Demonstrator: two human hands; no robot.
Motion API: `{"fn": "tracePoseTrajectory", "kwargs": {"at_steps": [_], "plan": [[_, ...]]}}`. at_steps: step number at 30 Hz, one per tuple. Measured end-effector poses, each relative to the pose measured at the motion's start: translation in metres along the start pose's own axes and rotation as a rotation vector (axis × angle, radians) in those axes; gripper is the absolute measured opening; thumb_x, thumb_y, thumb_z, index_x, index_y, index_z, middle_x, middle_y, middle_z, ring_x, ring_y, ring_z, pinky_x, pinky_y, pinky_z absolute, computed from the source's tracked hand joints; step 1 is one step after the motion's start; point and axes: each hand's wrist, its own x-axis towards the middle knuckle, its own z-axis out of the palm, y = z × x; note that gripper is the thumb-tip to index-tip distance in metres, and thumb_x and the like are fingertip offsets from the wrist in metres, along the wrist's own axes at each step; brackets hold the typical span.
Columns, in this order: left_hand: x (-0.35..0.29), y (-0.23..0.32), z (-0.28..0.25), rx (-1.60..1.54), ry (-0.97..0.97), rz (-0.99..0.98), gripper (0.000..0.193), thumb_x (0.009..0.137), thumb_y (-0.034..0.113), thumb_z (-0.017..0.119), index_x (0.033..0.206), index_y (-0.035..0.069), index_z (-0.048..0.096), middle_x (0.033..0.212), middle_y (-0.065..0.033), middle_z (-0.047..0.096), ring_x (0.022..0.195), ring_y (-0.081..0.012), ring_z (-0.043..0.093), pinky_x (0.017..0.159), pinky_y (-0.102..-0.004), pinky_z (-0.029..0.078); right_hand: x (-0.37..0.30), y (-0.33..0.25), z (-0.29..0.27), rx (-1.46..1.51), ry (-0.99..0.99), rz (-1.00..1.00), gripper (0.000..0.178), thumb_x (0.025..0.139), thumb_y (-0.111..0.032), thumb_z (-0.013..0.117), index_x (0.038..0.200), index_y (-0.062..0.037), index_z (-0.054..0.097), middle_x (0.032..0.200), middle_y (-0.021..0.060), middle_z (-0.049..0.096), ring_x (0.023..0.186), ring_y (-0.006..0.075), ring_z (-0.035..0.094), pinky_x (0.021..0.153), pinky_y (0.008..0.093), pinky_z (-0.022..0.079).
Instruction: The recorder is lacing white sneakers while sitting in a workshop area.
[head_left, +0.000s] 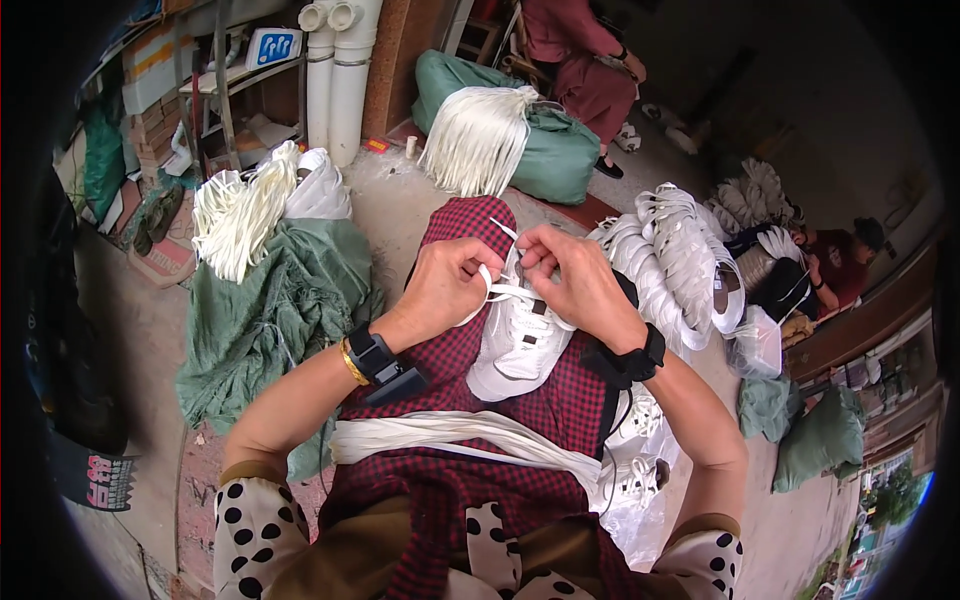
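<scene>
On my lap, over a red and black checked apron, rests a white sneaker with its toe toward me. A flat white shoelace crosses the top of its tongue. My left hand pinches one part of the lace, which loops beside its fingertips. At the other side of the opening, my right hand has its fingers curled closed on the lace; the exact grip is partly hidden. A lace tip stands up between both hands. Across my waist lies a bundle of white laces.
Green sacks stand ahead and left, topped with lace bunches. Stacked white shoe pieces rise at the right, above finished-looking white sneakers on clear plastic. A person sits at the back; another person sits far right.
</scene>
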Motion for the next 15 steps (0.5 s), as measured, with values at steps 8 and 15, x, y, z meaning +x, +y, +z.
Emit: {"fn": "tracePoseTrajectory", "kwargs": {"at_steps": [8,15], "plan": [[0.0,-0.004,0.009,-0.097,0.062,-0.008,0.008,0.09,-0.004,0.063,0.097,-0.003,0.067,0.087,-0.0047,0.07,0.076,-0.0062,0.066,0.064,-0.0211,0.054,-0.002,0.005,0.002,-0.002,-0.051,0.102,0.024,0.079,0.002,0.065,0.103,-0.0002,0.064,0.076,0.0085,0.068,0.066,0.0185,0.067,0.063,0.0313,0.053],[0.001,-0.003,0.015,-0.12,0.094,-0.017,0.007,0.09,-0.002,0.065,0.097,-0.003,0.067,0.087,-0.0051,0.07,0.075,-0.0064,0.066,0.063,-0.0212,0.053,-0.003,0.008,0.001,0.023,-0.064,0.105,0.025,0.078,-0.002,0.066,0.103,-0.0021,0.065,0.079,0.0096,0.071,0.067,0.0233,0.07,0.062,0.0349,0.053]]}}
